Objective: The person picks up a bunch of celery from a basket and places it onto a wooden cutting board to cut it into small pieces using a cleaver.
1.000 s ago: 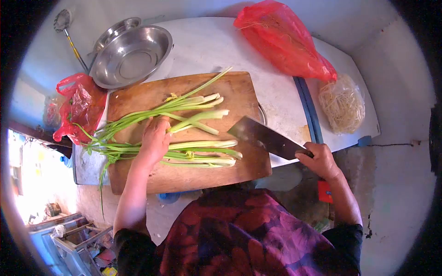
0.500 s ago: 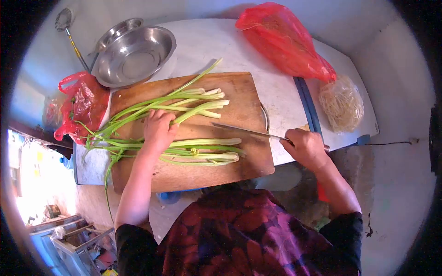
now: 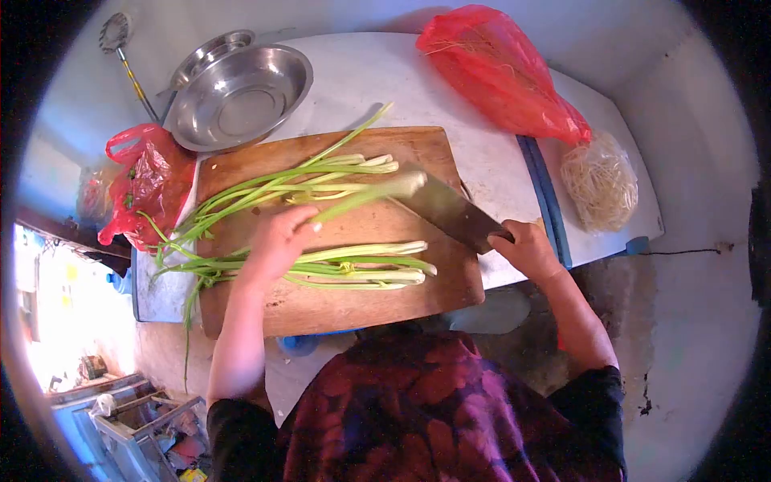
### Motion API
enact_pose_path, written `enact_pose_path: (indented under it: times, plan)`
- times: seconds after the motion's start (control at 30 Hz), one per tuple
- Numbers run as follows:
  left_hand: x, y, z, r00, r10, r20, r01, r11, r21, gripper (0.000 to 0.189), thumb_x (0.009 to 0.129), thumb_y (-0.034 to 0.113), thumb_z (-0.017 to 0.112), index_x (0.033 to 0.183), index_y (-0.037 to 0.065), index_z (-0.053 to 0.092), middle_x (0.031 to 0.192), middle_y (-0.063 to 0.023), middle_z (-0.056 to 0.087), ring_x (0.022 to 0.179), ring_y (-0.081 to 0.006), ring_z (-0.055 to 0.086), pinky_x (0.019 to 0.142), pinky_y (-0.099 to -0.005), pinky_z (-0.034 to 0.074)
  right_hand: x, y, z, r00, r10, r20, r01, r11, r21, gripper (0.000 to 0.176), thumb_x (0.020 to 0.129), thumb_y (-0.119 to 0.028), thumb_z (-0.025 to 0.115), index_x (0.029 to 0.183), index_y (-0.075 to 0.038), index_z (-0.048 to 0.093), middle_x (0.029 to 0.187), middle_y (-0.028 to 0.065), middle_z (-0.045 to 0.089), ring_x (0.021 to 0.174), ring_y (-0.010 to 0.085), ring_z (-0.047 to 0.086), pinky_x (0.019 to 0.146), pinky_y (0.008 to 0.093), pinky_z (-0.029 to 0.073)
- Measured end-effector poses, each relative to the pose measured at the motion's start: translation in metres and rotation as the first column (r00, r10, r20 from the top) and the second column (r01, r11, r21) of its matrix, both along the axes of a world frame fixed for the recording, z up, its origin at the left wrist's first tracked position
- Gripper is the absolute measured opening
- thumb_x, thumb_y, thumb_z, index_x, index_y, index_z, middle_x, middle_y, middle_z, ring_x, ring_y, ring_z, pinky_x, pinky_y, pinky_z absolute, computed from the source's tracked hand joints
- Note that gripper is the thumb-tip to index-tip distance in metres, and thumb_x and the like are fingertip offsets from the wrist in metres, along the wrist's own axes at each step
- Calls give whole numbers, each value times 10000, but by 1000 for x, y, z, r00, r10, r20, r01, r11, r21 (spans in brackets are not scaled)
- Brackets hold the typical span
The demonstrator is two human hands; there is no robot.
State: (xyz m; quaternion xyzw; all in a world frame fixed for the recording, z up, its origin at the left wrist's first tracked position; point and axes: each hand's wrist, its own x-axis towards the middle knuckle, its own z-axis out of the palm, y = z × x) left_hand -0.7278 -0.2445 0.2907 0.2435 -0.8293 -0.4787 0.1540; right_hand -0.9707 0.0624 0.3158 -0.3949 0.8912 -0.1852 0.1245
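Note:
My left hand (image 3: 277,245) is closed on a celery stalk (image 3: 371,195), whose pale end is blurred and points to the upper right. The handle of a cleaver (image 3: 454,210) is in my right hand (image 3: 526,251), and its broad blade reaches left over the board, by the stalk's end. Both are above a wooden cutting board (image 3: 361,309). Several other celery stalks (image 3: 281,175) lie along the board's far side. A second row of celery (image 3: 369,269) lies nearer my body, its leafy ends hanging off the left side.
Two metal bowls (image 3: 241,100) stand behind the board, beside a long-handled strainer (image 3: 132,76). At left is a red plastic bag (image 3: 152,181). Another red bag (image 3: 502,76) and a clear bag of noodle-like strands (image 3: 602,185) lie at right on the white table (image 3: 361,72).
My left hand has swung the celery stalk's pale end slightly up and right. My right hand has turned the cleaver, so the flat of its blade now shows, close to the stalk.

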Motion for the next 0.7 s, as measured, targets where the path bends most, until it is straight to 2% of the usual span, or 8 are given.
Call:
enact_pose_path:
  times: [0.1,0.13,0.23,0.33,0.43,0.53,0.67,0.7]
  plan:
    - [-1,3,-33,983,-102,151,161,876,-455,234,812,161,644,1020,55,661,907,-84,590,823,-236,587,769,-381,477,-3,17,4,989,-148,-6,148,989,19,298,814,-328,645,785,-32,626,683,201,604,657,377,605,603,427,467]
    - [0,4,-35,981,-96,166,155,908,-389,246,781,158,652,1007,59,656,968,-106,564,907,-315,563,802,-436,466,-6,23,5,988,-117,-104,115,993,-18,304,824,-322,643,800,-20,628,683,201,603,646,362,606,603,416,464]
    - [0,4,-27,991,-128,-35,83,803,-590,240,767,114,646,997,47,644,951,-129,595,956,-319,576,828,-392,476,-4,23,31,981,-183,-70,187,981,50,297,820,-312,654,794,-18,621,683,200,602,643,356,606,598,415,462]
    - [16,-3,-25,995,12,103,48,824,-565,179,736,94,652,905,43,620,913,-123,585,949,-325,558,813,-400,463,1,14,52,992,-67,-110,70,997,23,288,823,-311,656,761,-32,616,647,181,588,612,359,592,559,413,455]
    - [26,-14,-25,987,-44,152,109,882,-457,147,714,86,660,821,26,580,861,-120,561,888,-329,548,764,-411,454,11,-3,70,989,58,-138,-55,998,20,285,829,-314,648,754,-41,615,633,165,585,594,354,588,538,412,449]
    - [28,-23,-35,988,-102,115,143,886,-441,134,714,70,650,808,18,570,823,-119,539,849,-327,535,734,-412,443,18,-23,83,970,190,-153,-186,982,43,293,834,-320,639,737,-46,600,631,153,582,593,350,587,535,420,449]
    - [27,-20,-37,993,-111,42,116,830,-545,70,746,70,616,796,36,581,811,-108,543,852,-318,528,787,-430,420,20,-45,82,911,357,-206,-343,934,105,251,810,-231,673,724,-14,580,637,156,556,577,339,555,522,397,427]
    - [27,-20,-40,994,-101,48,110,812,-574,53,758,86,609,788,48,587,818,-97,552,855,-312,525,805,-439,411,20,-50,82,890,392,-233,-374,920,119,266,816,-259,656,713,-30,568,637,147,561,590,336,568,530,410,439]
